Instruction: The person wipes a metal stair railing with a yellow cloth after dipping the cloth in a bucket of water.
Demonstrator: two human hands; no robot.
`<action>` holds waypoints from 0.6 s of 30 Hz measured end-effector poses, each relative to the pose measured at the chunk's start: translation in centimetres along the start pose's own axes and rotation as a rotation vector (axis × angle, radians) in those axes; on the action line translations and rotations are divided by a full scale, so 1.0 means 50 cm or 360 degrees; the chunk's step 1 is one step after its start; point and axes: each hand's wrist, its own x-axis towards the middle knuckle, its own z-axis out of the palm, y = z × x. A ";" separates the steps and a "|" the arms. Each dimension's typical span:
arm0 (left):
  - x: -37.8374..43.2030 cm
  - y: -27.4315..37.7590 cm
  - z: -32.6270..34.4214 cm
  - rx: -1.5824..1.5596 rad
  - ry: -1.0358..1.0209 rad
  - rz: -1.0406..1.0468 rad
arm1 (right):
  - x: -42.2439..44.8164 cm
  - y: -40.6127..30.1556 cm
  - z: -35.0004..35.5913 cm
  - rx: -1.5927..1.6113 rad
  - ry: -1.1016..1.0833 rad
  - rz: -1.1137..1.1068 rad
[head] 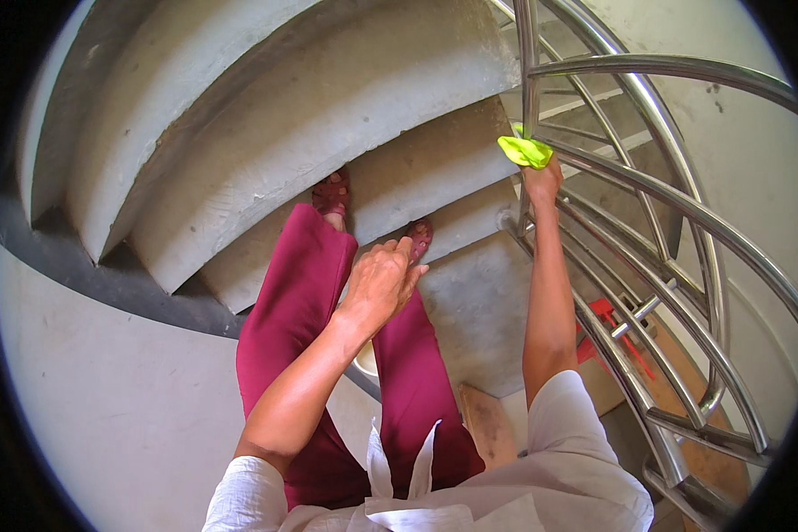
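Note:
My right hand (542, 174) holds a bright yellow-green cloth (527, 151) against an upright post of the stainless steel stair railing (527, 73). The cloth hides part of the post, and my fingers are mostly hidden behind it. Bent at the wrist, my left hand (380, 278) hangs over my legs with nothing seen in it, its thumb apart from loosely curled fingers. Below it my feet, in dark red sandals (331, 194), stand on the grey stair steps (432, 166).
Curved concrete steps (233, 219) fan out at the left and top. Curved steel rails (678, 179) run down the right side. Beyond them lies a red object (598, 316). A wooden board (489, 422) and a pale round container (367, 360) are partly hidden beside my legs.

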 end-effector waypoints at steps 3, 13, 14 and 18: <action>0.003 0.011 0.000 -0.0109 -0.0023 -0.0016 | 0.010 -0.034 -0.061 0.0067 -0.0023 0.0153; 0.018 0.026 -0.001 -0.0155 0.0026 0.0030 | -0.052 -0.223 -0.291 0.0764 0.0442 0.0113; 0.018 0.028 -0.002 -0.0125 0.0036 0.0036 | -0.056 -0.241 -0.321 0.0859 0.0496 0.0042; 0.023 0.021 0.015 -0.0117 0.0102 0.0102 | -0.068 -0.319 -0.485 0.1260 0.0815 -0.0181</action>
